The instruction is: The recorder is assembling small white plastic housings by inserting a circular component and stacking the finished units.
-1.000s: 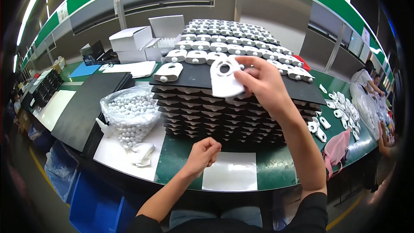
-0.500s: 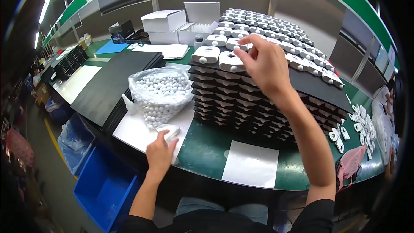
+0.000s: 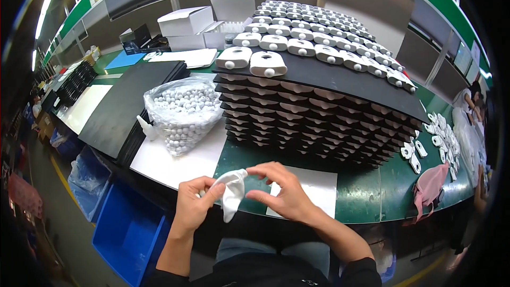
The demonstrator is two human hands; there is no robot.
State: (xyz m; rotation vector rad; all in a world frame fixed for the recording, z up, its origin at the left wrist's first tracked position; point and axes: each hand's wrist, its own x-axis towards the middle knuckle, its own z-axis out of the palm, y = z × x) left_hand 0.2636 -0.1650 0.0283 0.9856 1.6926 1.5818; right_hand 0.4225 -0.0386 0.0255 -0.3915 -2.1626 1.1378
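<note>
cloth (image 3: pixel 234 192), white, pinched by the left hand (image 3: pixel 192 203), right hand (image 3: pixel 288 193) loosely parted at its edge; handling it seems the step, next calling for two-handed grip

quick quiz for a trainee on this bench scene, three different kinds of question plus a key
1. True or false: the plastic bag of white balls sits left of the tall stack of black boards.
2. Fill in: the left hand grips a limp ____ cloth-like piece.
3. Choose: the open bin at the picture's lower left is
a) red
b) blue
c) yellow

Key: 1. True. 2. white. 3. b
</note>
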